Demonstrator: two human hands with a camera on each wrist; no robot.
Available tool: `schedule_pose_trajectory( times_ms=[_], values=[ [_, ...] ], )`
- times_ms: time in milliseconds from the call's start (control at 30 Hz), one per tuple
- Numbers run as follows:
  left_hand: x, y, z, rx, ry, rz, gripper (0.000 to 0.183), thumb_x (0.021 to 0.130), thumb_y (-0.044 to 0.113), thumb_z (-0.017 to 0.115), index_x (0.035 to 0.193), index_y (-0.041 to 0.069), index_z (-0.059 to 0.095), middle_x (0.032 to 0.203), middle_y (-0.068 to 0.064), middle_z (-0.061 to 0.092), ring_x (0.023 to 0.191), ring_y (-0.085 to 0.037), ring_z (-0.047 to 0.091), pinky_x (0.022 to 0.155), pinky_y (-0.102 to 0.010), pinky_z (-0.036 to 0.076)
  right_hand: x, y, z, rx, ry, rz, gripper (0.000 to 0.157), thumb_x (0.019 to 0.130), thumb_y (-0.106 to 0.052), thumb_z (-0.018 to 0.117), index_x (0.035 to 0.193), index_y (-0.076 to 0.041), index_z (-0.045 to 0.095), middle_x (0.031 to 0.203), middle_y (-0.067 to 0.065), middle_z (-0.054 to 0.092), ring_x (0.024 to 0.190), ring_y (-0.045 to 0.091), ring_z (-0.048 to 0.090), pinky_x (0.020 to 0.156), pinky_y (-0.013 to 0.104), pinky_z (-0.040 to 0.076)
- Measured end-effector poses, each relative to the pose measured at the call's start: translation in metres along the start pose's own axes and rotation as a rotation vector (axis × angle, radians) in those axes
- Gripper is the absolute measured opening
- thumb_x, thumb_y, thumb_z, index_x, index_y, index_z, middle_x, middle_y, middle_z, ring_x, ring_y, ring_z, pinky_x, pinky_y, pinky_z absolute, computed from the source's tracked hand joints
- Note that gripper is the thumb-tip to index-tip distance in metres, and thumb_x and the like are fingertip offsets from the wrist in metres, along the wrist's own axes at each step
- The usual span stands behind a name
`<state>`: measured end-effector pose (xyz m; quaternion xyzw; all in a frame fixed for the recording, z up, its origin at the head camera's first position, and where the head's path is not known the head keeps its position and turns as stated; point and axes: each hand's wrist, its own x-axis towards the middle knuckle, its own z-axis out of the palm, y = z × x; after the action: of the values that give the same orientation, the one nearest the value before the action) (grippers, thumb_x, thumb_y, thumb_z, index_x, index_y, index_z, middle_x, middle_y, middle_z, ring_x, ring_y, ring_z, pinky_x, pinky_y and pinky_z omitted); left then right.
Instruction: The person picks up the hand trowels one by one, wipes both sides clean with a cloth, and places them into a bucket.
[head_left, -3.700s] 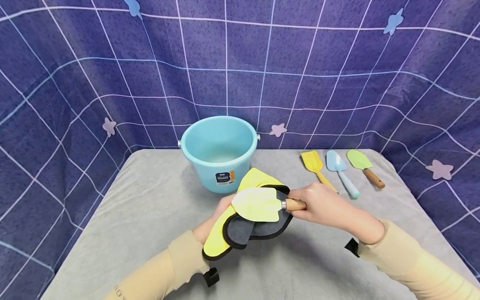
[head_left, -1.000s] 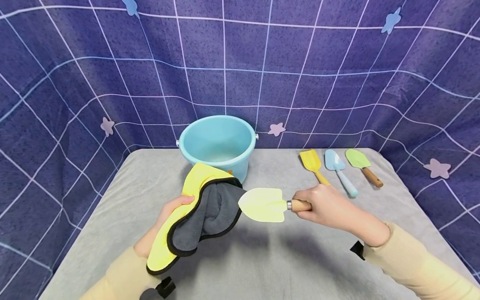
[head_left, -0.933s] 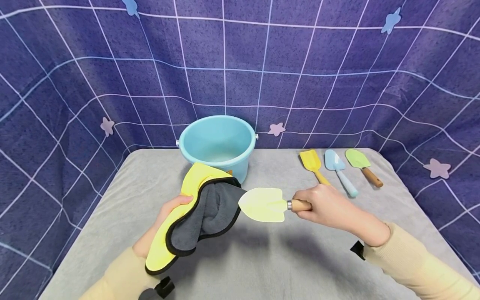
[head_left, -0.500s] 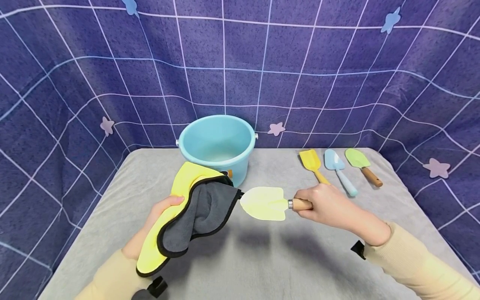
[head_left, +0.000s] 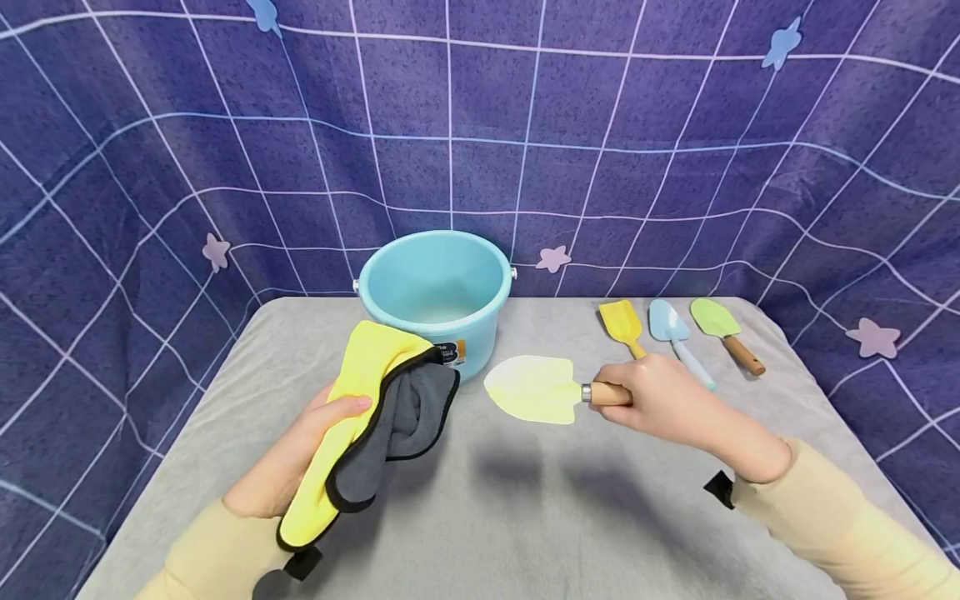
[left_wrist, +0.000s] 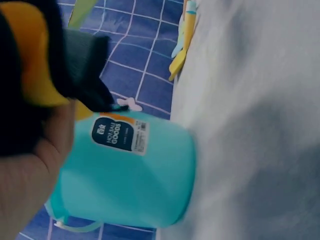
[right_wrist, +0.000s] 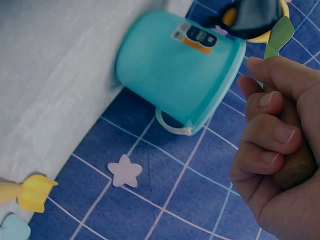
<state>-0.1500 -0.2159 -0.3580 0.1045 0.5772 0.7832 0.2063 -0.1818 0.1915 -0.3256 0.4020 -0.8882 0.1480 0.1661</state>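
My left hand (head_left: pixel 296 450) grips a cloth (head_left: pixel 375 354), yellow on one face and dark grey on the other, edged in black. The cloth hangs folded in front of the bucket and partly covers its label. In my right hand (head_left: pixel 667 404) is a hand trowel (head_left: pixel 532 389), held by its wooden handle with the pale yellow-green blade pointing left. A gap separates the blade from the cloth. Seen from the right wrist, the fingers curl round the wooden handle (right_wrist: pixel 295 167), and the blade looks green.
A light blue bucket (head_left: pixel 480 337) stands at the back of the grey-covered table (head_left: pixel 525 533). Back right lie a yellow scoop (head_left: pixel 622 323), a blue trowel (head_left: pixel 667 321) and a green trowel (head_left: pixel 716 317) with a brown handle. Blue gridded fabric (head_left: pixel 585 167) hangs behind.
The cloth, earlier behind the trowel's blade, has moved left with my left hand and come away from it. My right hand has lifted the trowel slightly and shifted right.
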Motion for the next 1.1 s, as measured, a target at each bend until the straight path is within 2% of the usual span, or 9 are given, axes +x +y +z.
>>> schedule_pose_trajectory(
  times_ms=[167, 300, 400, 500, 567, 733, 800, 967, 1100],
  values=[
    [0.007, 0.002, 0.002, 0.260, 0.116, 0.068, 0.029, 0.092, 0.010, 0.053, 0.119, 0.008, 0.043, 0.093, 0.000, 0.061, 0.079, -0.009, 0.063, 0.070, -0.027, 0.054, 0.005, 0.002, -0.008, -0.022, 0.044, 0.002, 0.020, 0.070, -0.016, 0.078, 0.071, -0.022, 0.059, 0.057, -0.019, 0.035, 0.052, -0.002, 0.033, 0.046, 0.016, 0.033],
    [0.013, 0.004, 0.000, 0.595, 0.185, 0.178, 0.038, 0.087, 0.009, 0.061, 0.123, 0.005, 0.047, 0.092, -0.004, 0.058, 0.076, -0.009, 0.059, 0.066, -0.026, 0.053, 0.012, 0.003, -0.016, -0.008, 0.058, 0.028, 0.020, 0.071, -0.016, 0.079, 0.072, -0.020, 0.059, 0.057, -0.018, 0.032, 0.052, -0.002, 0.034, 0.046, 0.017, 0.033],
    [0.016, 0.004, -0.002, 0.837, 0.234, 0.233, 0.042, 0.084, 0.012, 0.066, 0.123, 0.008, 0.050, 0.092, -0.006, 0.056, 0.075, -0.012, 0.057, 0.065, -0.026, 0.050, 0.019, 0.005, -0.022, -0.018, 0.061, 0.063, 0.024, 0.072, -0.018, 0.079, 0.068, -0.020, 0.056, 0.057, -0.016, 0.029, 0.050, -0.001, 0.032, 0.045, 0.018, 0.033],
    [0.017, 0.005, -0.002, 0.982, 0.264, 0.258, 0.042, 0.082, 0.015, 0.069, 0.121, 0.013, 0.052, 0.092, -0.006, 0.057, 0.074, -0.016, 0.057, 0.064, -0.027, 0.050, 0.027, 0.007, -0.028, -0.023, 0.060, 0.087, 0.034, 0.074, -0.019, 0.078, 0.063, -0.020, 0.046, 0.058, -0.015, 0.025, 0.049, 0.000, 0.031, 0.045, 0.019, 0.033],
    [0.017, 0.005, -0.001, 1.051, 0.281, 0.274, 0.046, 0.080, 0.015, 0.070, 0.122, 0.015, 0.052, 0.094, -0.005, 0.059, 0.075, -0.016, 0.057, 0.063, -0.027, 0.050, 0.033, 0.008, -0.032, -0.021, 0.063, 0.098, 0.040, 0.074, -0.020, 0.078, 0.061, -0.019, 0.040, 0.059, -0.013, 0.023, 0.049, 0.002, 0.030, 0.046, 0.020, 0.032],
    [0.016, 0.004, 0.001, 1.135, 0.294, 0.289, 0.054, 0.077, 0.014, 0.071, 0.126, 0.021, 0.050, 0.096, -0.001, 0.061, 0.075, -0.015, 0.057, 0.061, -0.027, 0.050, 0.050, 0.011, -0.038, 0.043, 0.066, 0.130, 0.029, 0.076, -0.018, 0.077, 0.064, -0.016, 0.050, 0.058, -0.011, 0.029, 0.050, 0.003, 0.035, 0.047, 0.021, 0.034],
    [0.016, 0.004, 0.002, 1.160, 0.277, 0.293, 0.057, 0.075, 0.013, 0.072, 0.126, 0.024, 0.050, 0.095, 0.001, 0.061, 0.074, -0.015, 0.057, 0.060, -0.027, 0.050, 0.057, 0.013, -0.040, 0.063, 0.066, 0.146, 0.025, 0.077, -0.018, 0.077, 0.066, -0.016, 0.054, 0.058, -0.010, 0.032, 0.050, 0.004, 0.037, 0.047, 0.020, 0.036],
    [0.018, 0.003, 0.000, 1.257, 0.196, 0.344, 0.063, 0.069, 0.008, 0.073, 0.127, 0.024, 0.051, 0.099, 0.005, 0.061, 0.078, -0.013, 0.055, 0.064, -0.028, 0.048, 0.071, 0.018, -0.040, 0.073, 0.057, 0.162, 0.032, 0.078, -0.019, 0.075, 0.063, -0.015, 0.048, 0.059, -0.008, 0.031, 0.049, 0.006, 0.037, 0.047, 0.020, 0.034],
    [0.021, -0.001, -0.004, 1.359, 0.127, 0.429, 0.067, 0.066, 0.007, 0.073, 0.127, 0.019, 0.051, 0.112, 0.006, 0.059, 0.089, -0.011, 0.054, 0.073, -0.031, 0.048, 0.080, 0.020, -0.039, 0.079, 0.047, 0.170, 0.036, 0.079, -0.020, 0.074, 0.061, -0.016, 0.044, 0.059, -0.008, 0.030, 0.048, 0.005, 0.035, 0.048, 0.020, 0.033]
  ],
)
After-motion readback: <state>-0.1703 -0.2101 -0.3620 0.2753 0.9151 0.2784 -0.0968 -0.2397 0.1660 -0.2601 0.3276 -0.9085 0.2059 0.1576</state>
